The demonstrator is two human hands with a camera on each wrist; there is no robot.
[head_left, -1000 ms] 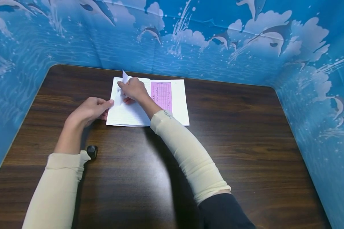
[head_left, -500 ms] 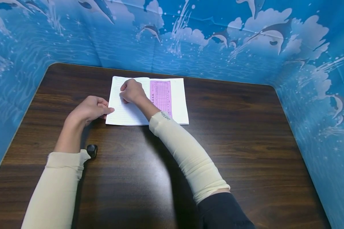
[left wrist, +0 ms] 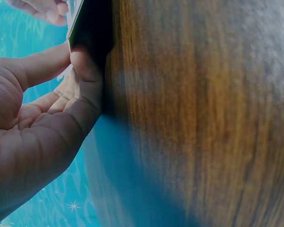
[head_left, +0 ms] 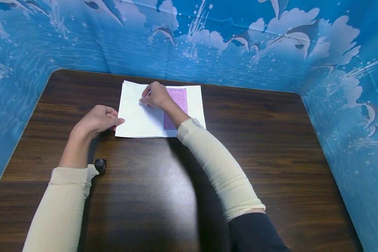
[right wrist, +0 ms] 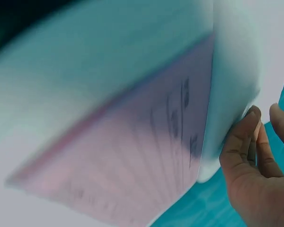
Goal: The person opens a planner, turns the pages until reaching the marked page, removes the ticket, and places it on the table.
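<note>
An open notebook (head_left: 135, 120) with lined white pages lies near the table's far edge. A pink sheet (head_left: 177, 98) printed with a grid lies on its right page beside the fold. My left hand (head_left: 97, 120) pinches the notebook's left edge, thumb on top and fingers beneath, as the left wrist view shows from the side. Over the left page is my right hand (head_left: 157, 95), fingers bent, with a gap between thumb and forefinger. In the right wrist view that hand (right wrist: 255, 170) has its fingertips close to the page, and no sheet shows between them.
The dark wood-grain table (head_left: 271, 157) extends toward me and to the right. A blue curtain (head_left: 208, 45) with dolphins surrounds its back and sides. A small black object (head_left: 100, 166) sits at my left sleeve's cuff.
My right hand has let go of the raised page corner, which has gone down flat, and has shifted right toward the fold. My left hand has slid slightly down the notebook's edge.
</note>
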